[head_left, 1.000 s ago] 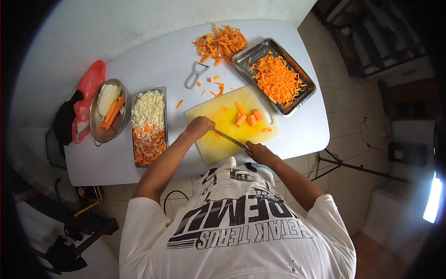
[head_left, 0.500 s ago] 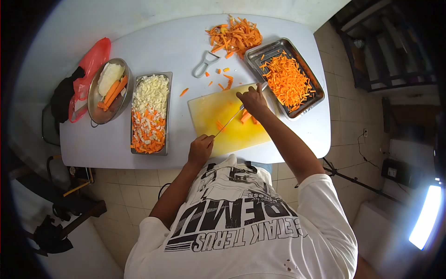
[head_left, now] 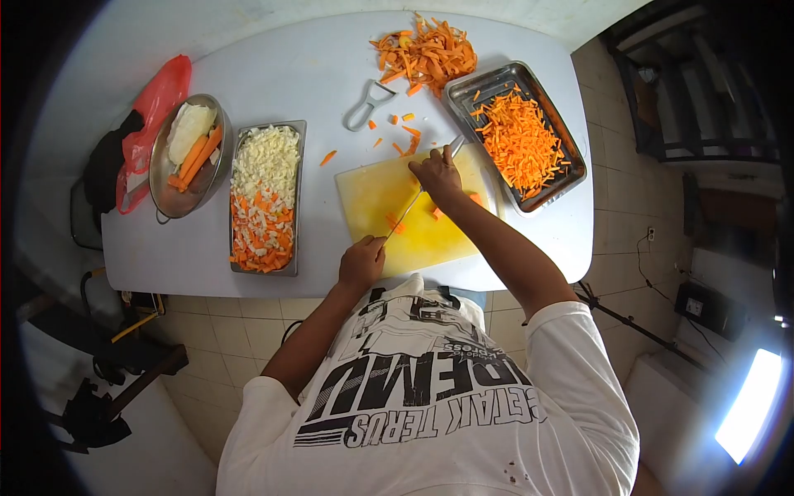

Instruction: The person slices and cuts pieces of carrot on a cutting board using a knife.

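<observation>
A knife lies slantwise over the yellow cutting board, spanning both my hands. My right hand is closed around its far part, and a silver end sticks out beyond the fingers. At the near end, the closed fingers of my left hand grip the knife by the board's front left edge. Cut carrot pieces lie under and beside the blade. More carrot chunks show by my right forearm, which partly hides them.
A metal tray of carrot sticks stands right of the board. Behind are a peeler and a heap of peelings. Leftward are a pan of chopped white and orange vegetables, a metal bowl with whole carrots, and a red bag.
My right hand has shifted slightly left over the board, and more of the knife's silver far end shows. The carrot pieces near the blade look more spread. The whole view has tilted a little.
</observation>
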`<state>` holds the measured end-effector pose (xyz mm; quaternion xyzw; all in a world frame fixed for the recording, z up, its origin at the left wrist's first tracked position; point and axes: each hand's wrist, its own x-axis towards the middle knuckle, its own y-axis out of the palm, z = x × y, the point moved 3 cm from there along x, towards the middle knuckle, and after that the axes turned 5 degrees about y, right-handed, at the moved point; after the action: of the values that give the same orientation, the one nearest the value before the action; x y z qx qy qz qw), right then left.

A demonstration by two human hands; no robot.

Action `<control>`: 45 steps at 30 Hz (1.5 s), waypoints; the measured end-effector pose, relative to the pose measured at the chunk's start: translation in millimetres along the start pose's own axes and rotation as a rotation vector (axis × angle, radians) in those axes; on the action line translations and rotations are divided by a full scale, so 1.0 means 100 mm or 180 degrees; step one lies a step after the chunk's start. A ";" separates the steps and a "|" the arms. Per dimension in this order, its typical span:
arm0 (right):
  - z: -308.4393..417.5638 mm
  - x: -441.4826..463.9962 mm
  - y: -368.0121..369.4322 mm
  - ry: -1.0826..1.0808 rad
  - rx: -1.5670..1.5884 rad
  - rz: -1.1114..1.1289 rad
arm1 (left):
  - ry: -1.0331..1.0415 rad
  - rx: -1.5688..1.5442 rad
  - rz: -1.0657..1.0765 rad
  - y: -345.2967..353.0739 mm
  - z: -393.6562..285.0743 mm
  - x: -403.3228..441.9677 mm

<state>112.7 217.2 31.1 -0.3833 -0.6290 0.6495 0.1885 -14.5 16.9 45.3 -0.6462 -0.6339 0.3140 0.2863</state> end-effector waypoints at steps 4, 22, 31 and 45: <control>0.02 0.00 0.07 0.0100 -0.0061 0.0070 | -0.0002 0.0037 -0.0126 0.01 -0.09 0.19; 0.14 0.26 0.16 0.0250 -0.0021 0.0279 | -0.0690 0.0781 0.0675 0.14 -0.12 0.47; 0.16 0.12 0.17 0.0274 -0.0382 0.0266 | -0.0548 0.0718 0.0173 0.24 -0.19 0.40; 0.13 0.28 -0.02 0.0364 -0.0315 0.0356 | -0.0202 0.0384 -0.0072 0.01 -0.08 0.47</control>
<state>85.0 229.4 25.0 -0.4631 -0.6262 0.6042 0.1684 -7.8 63.6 47.2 -0.6102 -0.6299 0.3687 0.3081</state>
